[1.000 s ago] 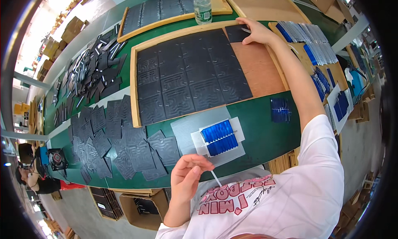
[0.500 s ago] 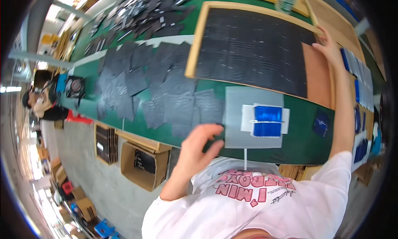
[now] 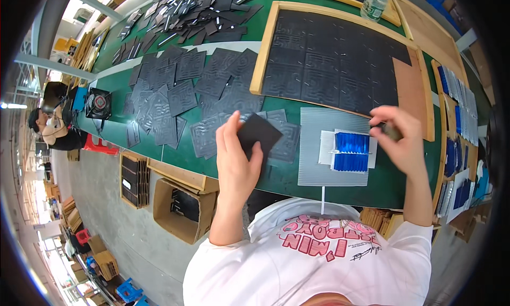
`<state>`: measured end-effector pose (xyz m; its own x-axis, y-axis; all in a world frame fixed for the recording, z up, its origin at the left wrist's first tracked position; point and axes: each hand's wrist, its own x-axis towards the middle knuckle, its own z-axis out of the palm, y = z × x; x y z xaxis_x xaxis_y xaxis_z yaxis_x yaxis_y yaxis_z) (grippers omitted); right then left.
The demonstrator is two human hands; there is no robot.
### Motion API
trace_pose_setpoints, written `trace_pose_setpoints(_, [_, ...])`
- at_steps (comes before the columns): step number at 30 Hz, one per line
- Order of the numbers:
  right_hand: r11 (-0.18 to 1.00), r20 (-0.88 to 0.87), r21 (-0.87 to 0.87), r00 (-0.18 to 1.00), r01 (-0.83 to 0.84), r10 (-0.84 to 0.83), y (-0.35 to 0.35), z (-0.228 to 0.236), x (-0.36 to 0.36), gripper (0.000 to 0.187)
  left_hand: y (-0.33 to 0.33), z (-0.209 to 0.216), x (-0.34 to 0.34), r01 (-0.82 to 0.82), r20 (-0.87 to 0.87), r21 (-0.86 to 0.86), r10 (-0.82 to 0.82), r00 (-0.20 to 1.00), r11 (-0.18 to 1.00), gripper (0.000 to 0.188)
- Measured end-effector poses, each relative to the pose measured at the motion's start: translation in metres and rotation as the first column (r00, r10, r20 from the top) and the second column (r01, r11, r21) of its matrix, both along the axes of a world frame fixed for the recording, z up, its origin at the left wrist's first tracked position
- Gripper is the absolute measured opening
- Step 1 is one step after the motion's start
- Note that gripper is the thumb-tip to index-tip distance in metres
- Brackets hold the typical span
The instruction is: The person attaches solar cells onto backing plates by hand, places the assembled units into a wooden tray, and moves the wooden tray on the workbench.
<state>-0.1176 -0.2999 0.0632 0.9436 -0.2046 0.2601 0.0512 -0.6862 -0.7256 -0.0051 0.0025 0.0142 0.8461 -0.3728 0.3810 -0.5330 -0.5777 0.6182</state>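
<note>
My left hand (image 3: 234,165) is raised over the table's front edge, thumb and fingers closed on a thin black square sheet (image 3: 264,133). To the right, my right hand (image 3: 405,141) has curled fingers around a small dark object (image 3: 390,130), mostly hidden and too unclear to name. Between the hands, a grey ribbed sheet (image 3: 313,173) lies on the green table. On it rests a blue pleated piece (image 3: 351,152) with silvery edges and white flaps at its sides. Just beyond, a wooden-framed board (image 3: 270,48) carries rows of black embossed squares.
Grey-black embossed sheets (image 3: 170,101) overlap at the left. Behind them are piled dark strips (image 3: 202,14). A clear bottle (image 3: 375,3) stands at the back, and blue and silver pieces (image 3: 459,107) line the right. An open carton (image 3: 199,215) sits below the table edge.
My left hand has risen and now holds a black square sheet. My right hand has left the framed board's right side and come nearer, now around a small dark object.
</note>
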Motion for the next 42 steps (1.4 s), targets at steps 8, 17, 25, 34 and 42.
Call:
trace_pose_setpoints(8, [0.961,0.412,-0.179,0.871,-0.210,0.267,0.058,-0.003,-0.001,0.029,-0.054,0.000,-0.046,0.294,-0.084,-0.819,-0.610,0.788,0.493,0.072])
trace_pose_setpoints(17, [0.883,0.216,-0.411,0.917,-0.226,0.334,0.055,-0.006,-0.012,0.042,-0.075,0.018,-0.050,-0.419,-0.469,-0.762,-0.867,-0.169,0.494,0.069])
trace_pose_setpoints(25, [0.874,0.245,-0.434,0.905,-0.219,0.348,0.031,-0.012,0.000,0.035,-0.076,0.002,-0.062,-0.200,-0.478,-0.837,-0.859,-0.184,0.509,0.075])
trace_pose_setpoints(34, [0.773,0.208,-0.465,0.795,-0.432,0.570,0.049,-0.011,-0.013,0.021,-0.086,0.014,-0.055,-0.282,-0.617,-0.750,-0.787,-0.029,0.598,0.075])
trace_pose_setpoints(42, [0.764,0.129,-0.275,0.765,-0.584,0.631,0.066,-0.030,-0.045,0.020,-0.075,0.003,-0.030,-0.401,-0.393,-0.839,-0.919,-0.020,0.368,0.074])
